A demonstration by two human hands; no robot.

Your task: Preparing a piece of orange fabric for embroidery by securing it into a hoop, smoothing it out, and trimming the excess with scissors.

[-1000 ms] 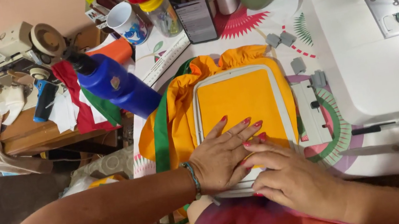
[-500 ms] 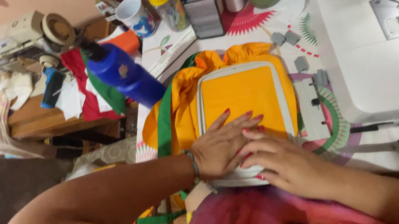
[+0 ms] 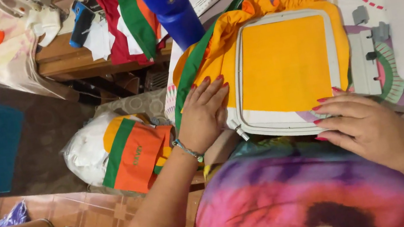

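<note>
On yellow cloth (image 3: 282,63), both hands flat, prob. pressing hoop frame (image 3: 337,45).

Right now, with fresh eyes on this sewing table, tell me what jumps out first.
The yellow fabric stretched flat in a white embroidery hoop at centre grabs the eye first, with the left hand pressing its left edge and the right hand at its lower right corner. A tall blue bottle stands just above left, and folded orange and green cloth lies below the table edge.
</note>
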